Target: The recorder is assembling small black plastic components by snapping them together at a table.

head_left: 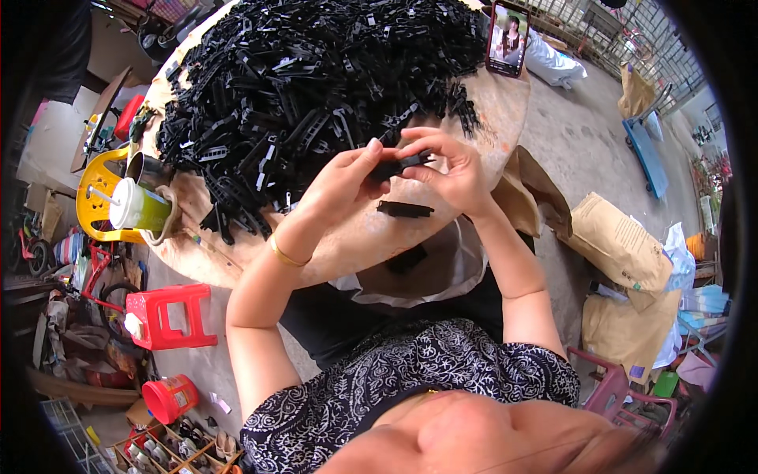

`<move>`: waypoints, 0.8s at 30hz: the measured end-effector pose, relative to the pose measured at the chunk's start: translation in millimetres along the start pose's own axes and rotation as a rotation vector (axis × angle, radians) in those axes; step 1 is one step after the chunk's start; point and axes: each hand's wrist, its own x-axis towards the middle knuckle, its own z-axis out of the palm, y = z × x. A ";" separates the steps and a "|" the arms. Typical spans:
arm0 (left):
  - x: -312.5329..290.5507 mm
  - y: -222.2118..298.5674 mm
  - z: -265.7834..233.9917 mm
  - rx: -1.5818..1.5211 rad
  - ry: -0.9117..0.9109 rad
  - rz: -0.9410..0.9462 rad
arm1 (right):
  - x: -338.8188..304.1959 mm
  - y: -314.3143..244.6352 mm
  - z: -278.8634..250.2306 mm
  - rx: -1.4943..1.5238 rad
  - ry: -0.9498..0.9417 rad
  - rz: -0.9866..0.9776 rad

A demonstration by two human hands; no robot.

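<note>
Beneath the worktop's [332, 257] near edge, an open, pale-lined sack [462, 268], contents mostly hidden. Just above that edge, a lone black strip [405, 209], perhaps already handled. Beyond, pinching a black plastic piece [407, 161] in the grip of both left hand [346, 180] and right hand [454, 170], apparently unfinished; details obscured by fingers. Farther off, heaped black plastic parts [308, 87], seemingly left to handle, cut off at top.

Parts [316, 87] lie on the table [501, 110], phone [508, 41] at right.
</note>
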 end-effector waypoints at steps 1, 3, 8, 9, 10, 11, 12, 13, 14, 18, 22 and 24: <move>0.3 -2.4 -0.6 -0.096 -0.014 -0.032 | -0.7 3.6 0.3 -0.015 -0.016 -0.006; 3.0 -8.4 -7.1 0.073 -0.054 0.022 | -2.2 6.9 0.2 -0.045 -0.046 -0.015; 1.5 -10.3 0.6 0.453 0.066 0.319 | -4.0 -8.7 -1.5 -0.084 -0.116 -0.011; 1.4 -11.7 4.1 0.532 0.117 0.425 | -4.5 -17.0 -2.6 -0.098 -0.098 0.026; -5.1 -5.5 7.9 0.674 0.163 0.380 | -5.5 -21.6 -3.8 -0.111 -0.080 0.063; -5.3 -6.4 7.4 0.738 0.156 0.426 | -7.4 -22.4 -6.1 -0.112 -0.099 0.142; -5.7 -7.0 7.6 0.802 0.148 0.474 | -9.7 -23.8 -9.4 -0.114 -0.119 0.222; -6.4 -7.1 8.6 0.865 0.139 0.521 | -11.3 -24.5 -11.3 -0.116 -0.138 0.301; -7.7 -6.3 12.7 0.881 0.151 0.518 | -12.0 -23.7 -11.1 -0.130 -0.128 0.250; -10.6 -6.4 15.8 0.929 0.148 0.542 | -13.3 -25.2 -12.4 -0.268 -0.109 0.075; -8.4 -11.2 13.4 0.969 0.138 0.603 | -14.8 -25.7 -11.7 -0.304 -0.065 0.037; -5.7 -8.9 12.1 0.932 0.097 0.545 | -16.8 -23.2 -13.2 -0.278 -0.052 0.044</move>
